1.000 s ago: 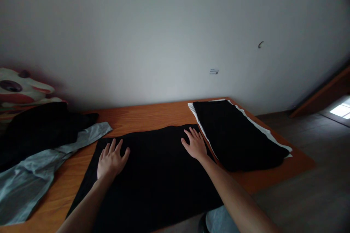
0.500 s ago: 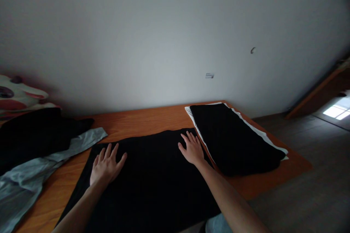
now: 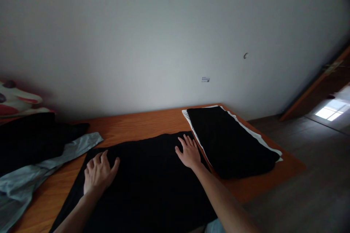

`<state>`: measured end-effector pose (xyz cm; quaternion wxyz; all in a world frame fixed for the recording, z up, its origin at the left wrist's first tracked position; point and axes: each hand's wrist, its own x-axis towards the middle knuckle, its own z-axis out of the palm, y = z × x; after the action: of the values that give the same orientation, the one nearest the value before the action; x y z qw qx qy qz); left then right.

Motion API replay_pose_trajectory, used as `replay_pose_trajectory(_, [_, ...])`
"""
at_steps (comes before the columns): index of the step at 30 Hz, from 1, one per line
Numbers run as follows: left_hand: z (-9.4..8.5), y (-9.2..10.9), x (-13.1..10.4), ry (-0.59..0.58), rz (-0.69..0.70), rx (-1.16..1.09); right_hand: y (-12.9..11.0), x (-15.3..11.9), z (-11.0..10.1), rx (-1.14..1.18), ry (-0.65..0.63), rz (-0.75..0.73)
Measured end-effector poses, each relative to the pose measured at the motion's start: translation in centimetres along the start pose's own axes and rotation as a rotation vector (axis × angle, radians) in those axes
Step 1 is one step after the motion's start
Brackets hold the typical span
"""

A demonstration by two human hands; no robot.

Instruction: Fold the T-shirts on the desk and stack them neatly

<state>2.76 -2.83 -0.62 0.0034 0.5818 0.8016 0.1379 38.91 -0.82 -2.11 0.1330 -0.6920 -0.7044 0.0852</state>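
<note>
A black cloth [image 3: 150, 182] lies spread out on the wooden table [image 3: 136, 122]. My left hand [image 3: 98, 172] rests near its far left corner, thumb apart and fingers a little bent, holding nothing. Near the far right corner, my right hand [image 3: 189, 151] lies on the same cloth with its fingers spread. Just right of it, a folded black cloth [image 3: 232, 142] lies on top of a white cloth [image 3: 191, 121], whose edges show around it.
At the left, a dark cloth [image 3: 30, 142] lies heaped over a grey cloth [image 3: 24, 180]. Behind them sits a white and red plush toy [image 3: 18, 100]. A pale wall [image 3: 136, 43] stands behind the table. Wooden floor [image 3: 306, 145] shows at the right.
The view has shifted slightly, so most things appear a little lower and further left. The fingers of my left hand are more bent than before. My right hand is still spread on the cloth.
</note>
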Motion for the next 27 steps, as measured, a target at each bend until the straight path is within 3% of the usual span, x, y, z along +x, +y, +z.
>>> replay_pose_trajectory(7, [-0.2, 0.5, 1.0, -0.062, 0.039, 0.035, -0.1, 0.0, 0.1, -0.02, 0.002, 0.01])
replay_pose_trajectory(13, [0.4, -0.2, 2.0, -0.027, 0.031, -0.075, -0.1, 0.0, 0.3, 0.0, 0.034, 0.016])
replay_pose_trajectory(17, [1.1, -2.2, 2.9, 0.059, 0.094, -0.27, 0.0, 0.0, 0.5, 0.01, 0.045, 0.013])
replay_pose_trajectory(20, [1.7, -4.9, 2.5, 0.055, 0.092, -0.365, 0.0, 0.0, 0.4, 0.016, 0.049, 0.016])
replay_pose_trajectory(24, [2.0, -8.4, 0.5, 0.042, 0.224, -0.33, 0.0, 0.0, 0.4, 0.012, 0.048, 0.009])
replay_pose_trajectory(27, [1.5, -9.0, 0.1, 0.025, 0.26, -0.257, -0.1, 0.2, 0.4, 0.013, 0.05, 0.014])
